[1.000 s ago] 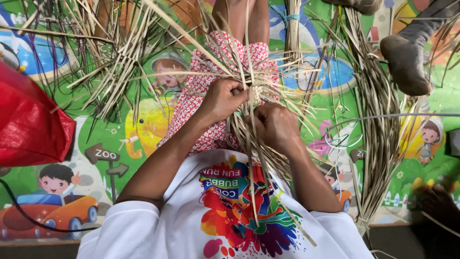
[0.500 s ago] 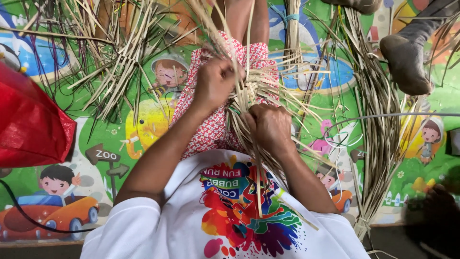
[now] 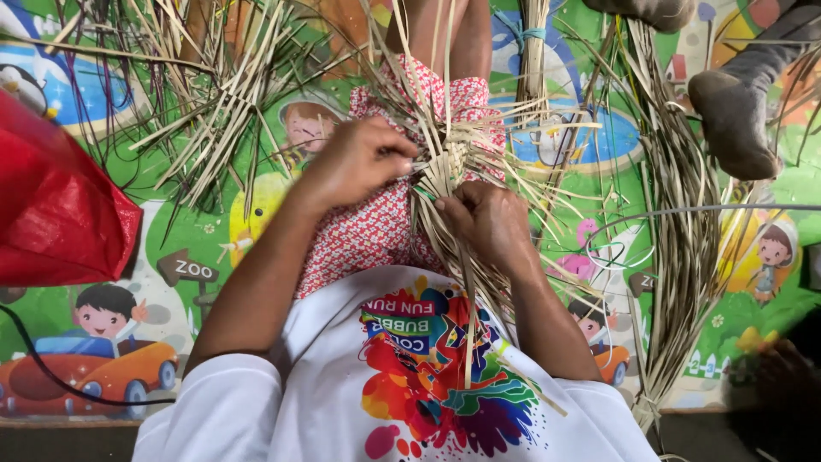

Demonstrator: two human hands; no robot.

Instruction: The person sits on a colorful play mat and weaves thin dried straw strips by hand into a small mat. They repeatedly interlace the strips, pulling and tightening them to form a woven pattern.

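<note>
I look down at my lap, covered by a red-and-white patterned cloth (image 3: 368, 231). A small woven patch of pale dried leaf strips (image 3: 449, 162) rests on it, with long loose strips fanning out toward my chest and away over my legs. My left hand (image 3: 355, 158) pinches strips at the left edge of the weave. My right hand (image 3: 487, 222) grips the strips just below and right of the weave. Both hands touch the same woven piece.
Loose piles of dried strips (image 3: 214, 94) lie at upper left and a long bundle (image 3: 680, 222) runs down the right. A red bag (image 3: 56, 214) sits at left. Another person's foot (image 3: 735, 120) rests at upper right. A colourful cartoon play mat (image 3: 128, 342) covers the floor.
My left hand has moved up and left, drawing strips sideways across the weave. My right hand has stayed low, holding the bundle. The woven patch now shows between the hands.
</note>
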